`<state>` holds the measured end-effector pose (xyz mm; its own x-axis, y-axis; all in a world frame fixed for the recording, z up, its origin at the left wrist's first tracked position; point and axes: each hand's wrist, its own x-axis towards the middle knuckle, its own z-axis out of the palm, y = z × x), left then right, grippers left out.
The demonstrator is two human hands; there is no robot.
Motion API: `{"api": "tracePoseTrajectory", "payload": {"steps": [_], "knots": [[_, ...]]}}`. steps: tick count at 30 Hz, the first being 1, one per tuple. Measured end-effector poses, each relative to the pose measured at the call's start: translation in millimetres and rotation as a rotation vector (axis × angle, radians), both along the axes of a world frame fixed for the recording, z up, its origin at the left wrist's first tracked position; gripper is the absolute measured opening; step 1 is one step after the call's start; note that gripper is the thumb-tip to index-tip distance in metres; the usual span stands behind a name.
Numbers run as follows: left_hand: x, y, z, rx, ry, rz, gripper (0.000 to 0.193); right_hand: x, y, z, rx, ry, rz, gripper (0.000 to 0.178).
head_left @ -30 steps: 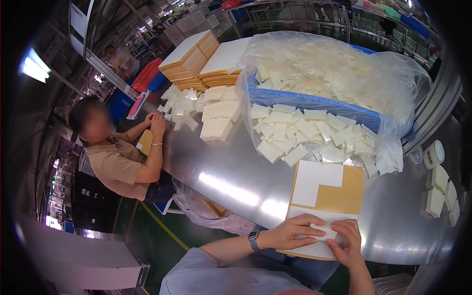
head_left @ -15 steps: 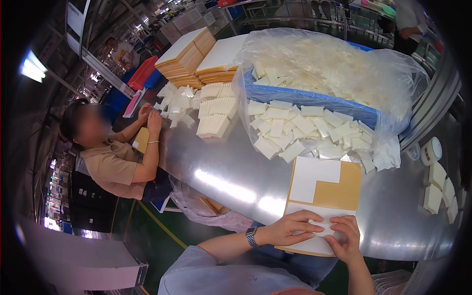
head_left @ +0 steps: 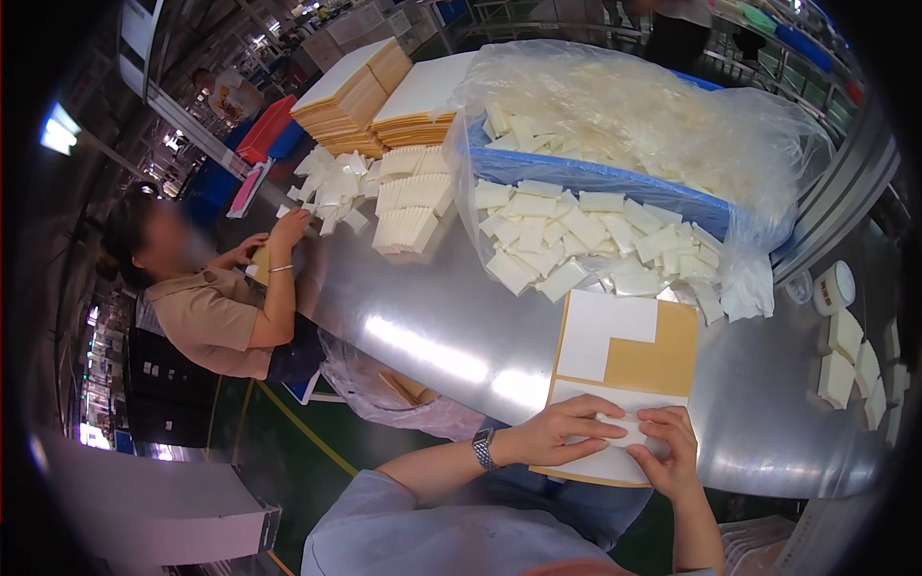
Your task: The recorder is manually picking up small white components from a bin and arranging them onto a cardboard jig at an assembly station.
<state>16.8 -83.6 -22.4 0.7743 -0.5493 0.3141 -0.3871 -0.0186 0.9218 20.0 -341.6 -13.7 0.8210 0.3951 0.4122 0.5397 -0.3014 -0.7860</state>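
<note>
My left hand (head_left: 569, 432) and my right hand (head_left: 670, 449) meet over a tan backing board (head_left: 655, 367) at the table's near edge. Between their fingertips they pinch a small white flat piece (head_left: 624, 429), partly covered by the fingers. On the board's far half lies a white L-shaped area (head_left: 584, 336), with tan backing bare beside it. White also covers the near half (head_left: 615, 468), under my hands. Just beyond the board spreads a loose heap of white rectangular pieces (head_left: 586, 235).
Behind the heap stands a blue bin (head_left: 605, 182) lined with clear plastic. Rows of white pieces (head_left: 413, 206) and stacked boards (head_left: 351, 91) are farther left. At right sit a white tub (head_left: 834, 288) and more white pieces (head_left: 837, 376). A co-worker (head_left: 211, 312) works at left.
The whole view has shifted slightly. My hands keep their pinch on the small white piece above the board. The co-worker's hands have moved, one now lower at a tan card.
</note>
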Motion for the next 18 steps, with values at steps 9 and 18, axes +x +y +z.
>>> {"api": "tracePoseTrajectory", "payload": {"steps": [9, 18], "knots": [[-2, 1, 5, 0.052, -0.045, 0.029, 0.032, 0, 1, 2, 0.019, 0.003, 0.006, 0.039], [5, 0, 8, 0.049, -0.037, 0.016, 0.035, 6, -2, 7, 0.019, 0.099, -0.016, 0.036]]}}
